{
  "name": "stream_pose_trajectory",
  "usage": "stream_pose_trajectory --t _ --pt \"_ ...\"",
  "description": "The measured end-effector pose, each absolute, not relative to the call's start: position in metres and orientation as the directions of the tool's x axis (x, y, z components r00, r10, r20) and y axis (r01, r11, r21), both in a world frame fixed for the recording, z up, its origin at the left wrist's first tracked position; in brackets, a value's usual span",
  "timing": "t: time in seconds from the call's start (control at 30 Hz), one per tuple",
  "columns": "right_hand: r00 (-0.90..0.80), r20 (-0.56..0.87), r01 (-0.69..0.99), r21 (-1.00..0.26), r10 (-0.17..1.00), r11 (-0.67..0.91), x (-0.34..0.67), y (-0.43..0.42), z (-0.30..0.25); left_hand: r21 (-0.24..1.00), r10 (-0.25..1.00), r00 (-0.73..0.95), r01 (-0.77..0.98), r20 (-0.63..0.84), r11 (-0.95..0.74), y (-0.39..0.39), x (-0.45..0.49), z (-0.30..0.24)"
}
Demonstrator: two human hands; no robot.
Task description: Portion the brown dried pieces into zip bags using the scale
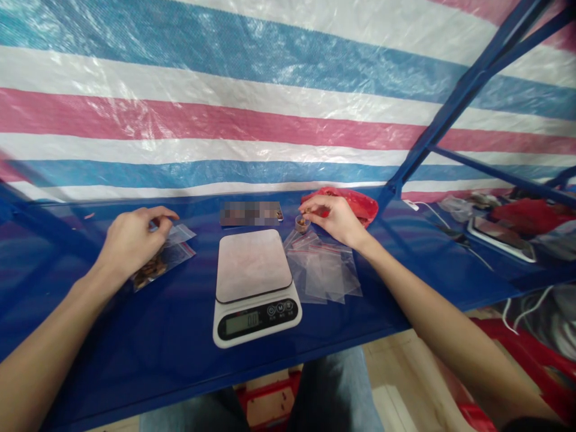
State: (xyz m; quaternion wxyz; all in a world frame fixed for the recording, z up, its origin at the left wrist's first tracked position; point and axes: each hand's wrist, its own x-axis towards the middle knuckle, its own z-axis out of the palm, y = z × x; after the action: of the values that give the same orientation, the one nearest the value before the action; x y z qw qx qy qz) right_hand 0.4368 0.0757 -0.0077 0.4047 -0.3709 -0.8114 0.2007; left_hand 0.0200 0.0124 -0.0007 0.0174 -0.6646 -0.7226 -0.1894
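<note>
My right hand is at a small clear cup with brown bits in it. Its thumb and fingertips pinch a small brown piece just over the rim. Over on the left, my left hand hovers above clear zip bags, its fingers curved and the thumb apart from them, with nothing visible between. One zip bag under it contains dark brown pieces. Between my hands stands a white kitchen scale, its plate bare and its display reading 0.0. Several flat zip bags lie overlapping to its right.
A red plastic bag lies behind my right hand. Behind the scale is a phone with a blurred-out screen. The blue shelf has metal struts at right and a striped sheet behind. A tablet-like device lies far right.
</note>
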Motion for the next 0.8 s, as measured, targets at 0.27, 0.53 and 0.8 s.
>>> stream_pose_trajectory --t 0.27,0.53,0.8 --pt "-0.452 0.524 0.474 -0.544 0.721 0.692 0.4393 0.0806 -0.0147 0.244 0.955 -0.107 0.969 0.277 0.038 0.0122 0.0203 -0.0015" --pt "-0.5 0.56 0.437 -0.495 0.661 0.751 0.4389 0.083 -0.0158 0.241 0.95 -0.097 0.97 0.296 0.024 0.012 0.0215 -0.0013" --pt "-0.495 0.585 0.456 -0.455 0.643 0.765 0.4408 0.085 -0.018 0.257 0.948 -0.107 0.966 0.301 0.027 0.0128 0.0207 -0.0023"
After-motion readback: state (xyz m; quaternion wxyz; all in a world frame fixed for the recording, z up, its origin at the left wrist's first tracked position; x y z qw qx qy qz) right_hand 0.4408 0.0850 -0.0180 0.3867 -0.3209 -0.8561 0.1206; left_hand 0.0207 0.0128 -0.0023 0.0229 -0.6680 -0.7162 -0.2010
